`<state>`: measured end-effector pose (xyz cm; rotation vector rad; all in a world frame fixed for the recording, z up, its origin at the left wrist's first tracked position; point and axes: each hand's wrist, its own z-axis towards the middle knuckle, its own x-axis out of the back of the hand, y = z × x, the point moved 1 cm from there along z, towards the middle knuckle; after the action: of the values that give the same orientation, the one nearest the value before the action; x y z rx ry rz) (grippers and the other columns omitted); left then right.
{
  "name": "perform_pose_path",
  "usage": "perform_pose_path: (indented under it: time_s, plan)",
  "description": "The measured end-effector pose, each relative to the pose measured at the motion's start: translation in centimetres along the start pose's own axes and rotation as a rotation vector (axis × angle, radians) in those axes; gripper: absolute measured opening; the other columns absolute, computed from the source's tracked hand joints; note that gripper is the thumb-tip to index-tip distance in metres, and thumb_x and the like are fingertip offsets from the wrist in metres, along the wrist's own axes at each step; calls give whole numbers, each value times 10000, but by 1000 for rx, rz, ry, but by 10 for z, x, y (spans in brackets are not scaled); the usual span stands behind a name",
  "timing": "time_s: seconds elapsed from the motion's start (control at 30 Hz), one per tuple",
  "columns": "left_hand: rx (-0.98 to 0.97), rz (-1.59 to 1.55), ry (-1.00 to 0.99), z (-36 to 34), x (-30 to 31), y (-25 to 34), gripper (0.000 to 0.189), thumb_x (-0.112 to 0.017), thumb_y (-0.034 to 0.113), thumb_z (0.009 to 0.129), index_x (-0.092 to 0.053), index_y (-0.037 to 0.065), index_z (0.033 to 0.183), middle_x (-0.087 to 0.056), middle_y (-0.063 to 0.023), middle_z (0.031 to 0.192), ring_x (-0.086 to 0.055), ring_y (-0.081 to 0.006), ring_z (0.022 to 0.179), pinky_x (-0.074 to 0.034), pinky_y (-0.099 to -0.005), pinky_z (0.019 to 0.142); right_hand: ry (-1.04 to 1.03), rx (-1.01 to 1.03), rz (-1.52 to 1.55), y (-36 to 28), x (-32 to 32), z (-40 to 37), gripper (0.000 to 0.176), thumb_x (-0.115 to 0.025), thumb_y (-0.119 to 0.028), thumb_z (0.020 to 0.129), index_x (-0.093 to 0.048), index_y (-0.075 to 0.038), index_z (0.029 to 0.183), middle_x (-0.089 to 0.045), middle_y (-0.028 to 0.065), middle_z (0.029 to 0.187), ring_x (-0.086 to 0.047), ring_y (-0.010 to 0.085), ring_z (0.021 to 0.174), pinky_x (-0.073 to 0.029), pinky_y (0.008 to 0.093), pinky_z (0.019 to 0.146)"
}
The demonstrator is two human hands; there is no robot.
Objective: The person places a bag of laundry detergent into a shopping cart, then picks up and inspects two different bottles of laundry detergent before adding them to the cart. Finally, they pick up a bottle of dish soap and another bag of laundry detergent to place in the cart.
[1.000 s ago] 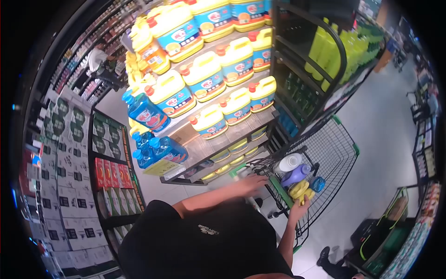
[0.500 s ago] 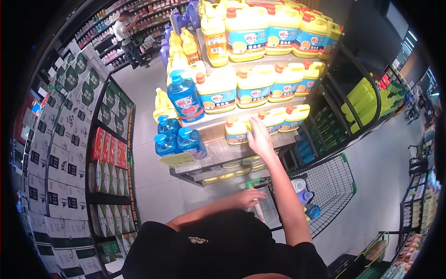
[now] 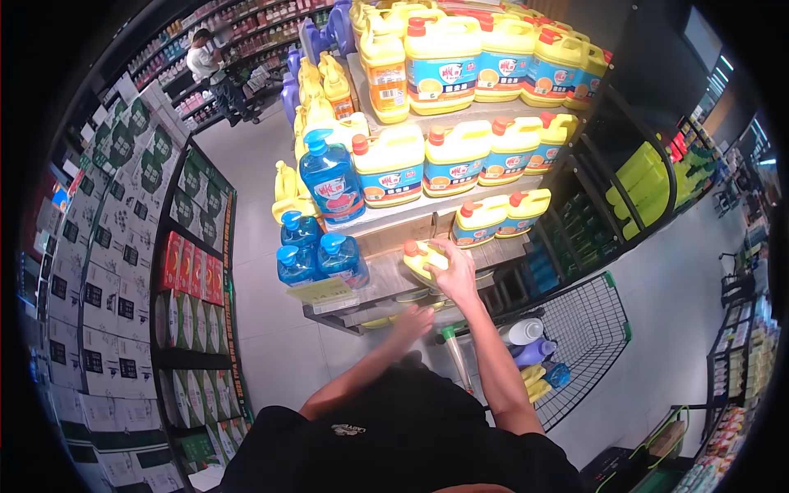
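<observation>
My right hand [image 3: 454,271] grips a yellow jug with a red cap [image 3: 424,260], tilted and pulled off the lower wooden shelf [image 3: 386,276]. My left hand [image 3: 410,320] is blurred, raised just below the shelf edge with fingers apart, holding nothing. The green cart handle [image 3: 450,333] lies just right of my left hand. Two more yellow jugs [image 3: 497,216] stand on the same shelf to the right.
The shopping cart [image 3: 588,329] holds a white bottle, a purple bottle [image 3: 532,353] and yellow items. Blue pump bottles [image 3: 316,251] stand at the shelf's left end. Boxed goods fill the rack [image 3: 193,271] on the left. A person [image 3: 205,70] stands far down the aisle.
My right hand went from the cart up to the shelf, took a yellow jug and pulled it off. My left hand has lifted off the cart handle toward the shelf.
</observation>
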<state>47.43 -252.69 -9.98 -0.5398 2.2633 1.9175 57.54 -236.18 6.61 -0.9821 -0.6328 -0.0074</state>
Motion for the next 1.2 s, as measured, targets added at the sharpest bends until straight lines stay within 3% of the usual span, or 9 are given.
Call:
perform_pose_path:
  time_s: [0.13, 0.17, 0.23, 0.37, 0.53, 0.7, 0.97, 1.17, 1.2]
  plan:
    - [80, 134, -78, -5, -35, 75, 345, -635, 123, 1046, -595, 53, 1382, -637, -79, 1401, -625, -185, 1249, -527, -346, 1035, 71, -218, 338, -79, 91, -3, 714, -884, 20, 756, -586, -32, 1404, -654, 1, 785, -606, 57, 747, -499, 256, 661]
    - [116, 161, -103, -9, -48, 88, 334, -638, 118, 1045, -609, 59, 1373, -636, -80, 1406, -614, -178, 1270, -523, -344, 1049, 69, -299, 464, -95, 119, -8, 700, -883, -45, 745, -616, -87, 1391, -708, 60, 877, -690, 133, 823, -567, 309, 760]
    - [-30, 2, -235, -11, -76, 107, 450, -742, 50, 966, -600, 55, 1393, -686, -56, 1318, -633, -147, 1224, -511, -352, 1090, 128, -272, 592, -102, 156, -19, 705, -867, 2, 764, -586, -27, 1410, -691, 28, 823, -679, 96, 795, -555, 272, 719]
    - [146, -199, -363, -27, -86, 66, 660, -815, 69, 878, -498, 47, 1457, -625, -91, 1391, -614, -204, 1292, -506, -399, 1117, 357, -420, 649, -60, 188, -59, 639, -827, -7, 827, -570, -6, 1412, -687, 31, 911, -680, 95, 841, -544, 254, 719]
    - [290, -143, -422, -27, -93, 58, 797, -827, 76, 826, -414, 25, 1505, -596, -121, 1414, -609, -255, 1310, -497, -424, 1133, 556, -533, 971, -28, 171, -149, 659, -709, -291, 1014, -438, 5, 1537, -627, 128, 1383, -629, 222, 1233, -502, 353, 1060]
    - [403, -185, -444, -30, -129, 84, 751, -788, 139, 880, -407, 9, 1513, -597, -131, 1412, -610, -265, 1302, -491, -434, 1123, 613, -569, 947, -26, 126, -230, 758, -792, -234, 964, -390, -6, 1565, -546, 137, 1507, -547, 238, 1375, -430, 390, 1153]
    - [526, -129, -416, -20, -158, 87, 747, -790, 185, 890, -419, 4, 1513, -598, -143, 1403, -616, -279, 1288, -486, -439, 1115, 831, -645, 949, -46, 146, -230, 603, -829, -189, 926, -537, 10, 1415, -692, 107, 1299, -651, 183, 1194, -481, 345, 1069]
    - [290, 91, -447, -18, -176, 106, 788, -904, 167, 784, -501, 10, 1443, -629, -135, 1349, -636, -275, 1248, -515, -422, 1068, 884, -676, 690, -21, 137, -239, 574, -729, -375, 996, -555, 3, 1391, -685, 123, 1314, -642, 218, 1223, -480, 387, 1085]
    - [217, 215, -461, -17, -177, 110, 797, -927, 164, 758, -520, 12, 1426, -639, -137, 1329, -641, -281, 1241, -521, -419, 1057, 1009, -644, 947, -24, 139, -232, 568, -676, -424, 1018, -562, -3, 1382, -690, 125, 1287, -647, 231, 1206, -482, 401, 1083]
